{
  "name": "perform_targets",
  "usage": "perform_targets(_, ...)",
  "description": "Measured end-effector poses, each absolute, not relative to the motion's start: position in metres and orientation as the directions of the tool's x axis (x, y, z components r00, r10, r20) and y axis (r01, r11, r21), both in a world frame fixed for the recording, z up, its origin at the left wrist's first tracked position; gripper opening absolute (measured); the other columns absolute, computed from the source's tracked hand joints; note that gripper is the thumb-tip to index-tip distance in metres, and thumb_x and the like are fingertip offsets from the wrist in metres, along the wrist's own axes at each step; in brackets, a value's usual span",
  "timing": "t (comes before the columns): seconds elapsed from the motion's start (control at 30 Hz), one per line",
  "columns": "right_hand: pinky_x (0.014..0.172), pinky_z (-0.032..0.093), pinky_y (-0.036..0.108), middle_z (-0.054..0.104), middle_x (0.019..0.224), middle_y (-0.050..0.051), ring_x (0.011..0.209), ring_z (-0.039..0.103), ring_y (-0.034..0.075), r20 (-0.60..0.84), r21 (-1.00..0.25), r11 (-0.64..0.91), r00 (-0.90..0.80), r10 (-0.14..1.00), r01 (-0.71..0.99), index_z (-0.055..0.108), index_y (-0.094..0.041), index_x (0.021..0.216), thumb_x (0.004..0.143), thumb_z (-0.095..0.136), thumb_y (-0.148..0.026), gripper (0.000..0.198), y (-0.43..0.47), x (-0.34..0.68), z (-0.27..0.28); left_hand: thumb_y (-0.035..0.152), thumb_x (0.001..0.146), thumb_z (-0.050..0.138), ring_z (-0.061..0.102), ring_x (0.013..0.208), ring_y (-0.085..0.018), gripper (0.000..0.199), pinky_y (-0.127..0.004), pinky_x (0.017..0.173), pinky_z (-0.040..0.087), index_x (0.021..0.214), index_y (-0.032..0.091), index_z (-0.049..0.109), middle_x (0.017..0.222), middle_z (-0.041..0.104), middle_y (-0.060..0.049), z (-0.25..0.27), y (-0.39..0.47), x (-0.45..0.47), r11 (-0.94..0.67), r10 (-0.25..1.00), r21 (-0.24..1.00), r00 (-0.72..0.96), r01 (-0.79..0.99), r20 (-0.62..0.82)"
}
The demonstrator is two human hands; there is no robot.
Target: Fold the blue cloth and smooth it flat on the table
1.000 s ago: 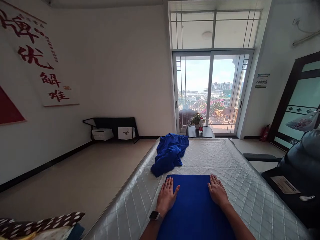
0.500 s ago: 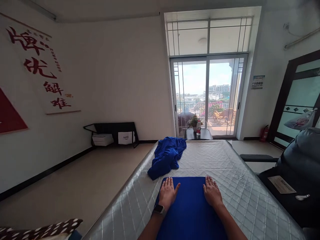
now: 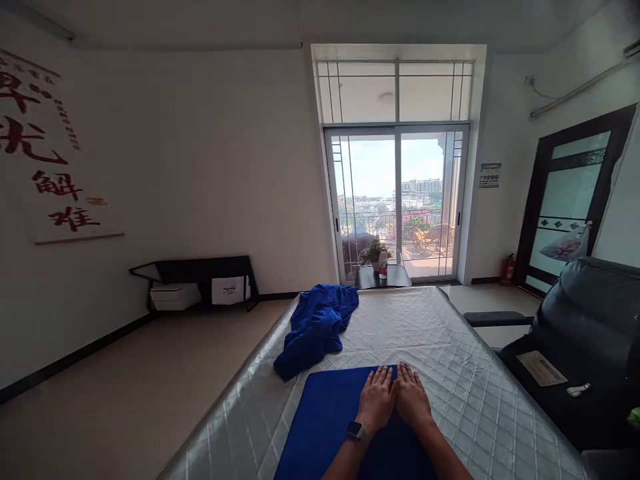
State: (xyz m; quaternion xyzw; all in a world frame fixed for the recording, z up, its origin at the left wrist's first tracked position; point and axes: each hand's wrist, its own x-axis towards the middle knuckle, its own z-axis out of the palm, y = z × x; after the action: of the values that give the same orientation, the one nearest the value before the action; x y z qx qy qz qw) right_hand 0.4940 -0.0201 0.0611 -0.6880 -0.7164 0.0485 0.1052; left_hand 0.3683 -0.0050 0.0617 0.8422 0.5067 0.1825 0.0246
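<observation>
A smooth blue folded cloth (image 3: 323,413) lies flat before me, its far edge straight. My left hand (image 3: 377,399) rests palm down on its right part, fingers stretched out; a watch (image 3: 356,431) is on that wrist. Right beside it, the thumbs close together, my right hand (image 3: 411,398) lies flat along the cloth's right side, fingers straight. Neither hand grips anything. Beyond the cloth, to the left, sits a crumpled blue garment (image 3: 317,327). The near part of the folded cloth is hidden by my forearms and the frame's lower edge.
Everything lies on a silver quilted surface (image 3: 465,387). Past its far end stands a small black table (image 3: 395,276) with a plant and a bottle (image 3: 383,263). A black armchair (image 3: 585,320) is at the right, a low black rack (image 3: 200,267) at the far left.
My left hand has moved right across the cloth, from its left edge to beside my right hand. The view has turned slightly right and up.
</observation>
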Motion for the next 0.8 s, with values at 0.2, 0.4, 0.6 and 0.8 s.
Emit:
perform_targets(0.2, 0.12, 0.011, 0.038, 0.021, 0.16, 0.008, 0.149, 0.013, 0.019, 0.08, -0.245, 0.003, 0.017, 0.997, 0.97, 0.023, -0.009, 0.154, 0.096, 0.019, -0.029, 0.061, -0.021, 0.489, 0.066, 0.052, 0.101, 0.019, 0.033, 0.143, -0.026, 0.063, -0.048, 0.116, 0.031, 0.149, 0.016, 0.04, 0.153, 0.041, -0.011, 0.044, 0.005, 0.294, -0.363, 0.906, 0.11, 0.324, 0.925, 0.272)
perform_targets(0.4, 0.12, 0.008, 0.036, 0.019, 0.16, 0.007, 0.149, 0.013, 0.017, 0.07, -0.221, 0.009, 0.007, 0.998, 0.975, 0.023, -0.008, 0.153, 0.096, 0.016, -0.03, 0.061, -0.022, 0.49, 0.065, 0.039, 0.101, 0.027, 0.037, 0.141, -0.026, 0.051, -0.046, 0.114, 0.034, 0.147, 0.024, 0.044, 0.15, 0.046, -0.007, 0.019, 0.016, 0.193, -0.3, 0.902, -0.01, 0.288, 0.954, 0.323)
perform_targets(0.6, 0.12, 0.009, 0.037, 0.021, 0.16, 0.007, 0.148, 0.014, 0.018, 0.095, -0.225, 0.022, -0.001, 0.996, 0.974, 0.023, -0.008, 0.153, 0.096, 0.016, -0.032, 0.062, -0.02, 0.49, 0.061, 0.055, 0.099, 0.025, 0.034, 0.143, -0.028, 0.07, -0.043, 0.115, 0.031, 0.148, 0.007, 0.039, 0.153, 0.04, -0.017, 0.021, 0.012, 0.178, -0.114, 0.934, 0.122, 0.064, 0.986, 0.353)
perform_targets(0.8, 0.12, 0.01, 0.036, 0.02, 0.16, 0.006, 0.148, 0.014, 0.018, 0.105, -0.199, 0.031, -0.01, 0.994, 0.98, 0.024, -0.008, 0.153, 0.096, 0.016, -0.032, 0.062, -0.018, 0.491, 0.059, 0.06, 0.098, 0.02, 0.032, 0.144, -0.027, 0.075, -0.043, 0.117, 0.028, 0.149, 0.008, 0.038, 0.155, 0.036, -0.015, 0.033, 0.007, 0.185, -0.121, 0.944, 0.168, 0.061, 0.978, 0.325)
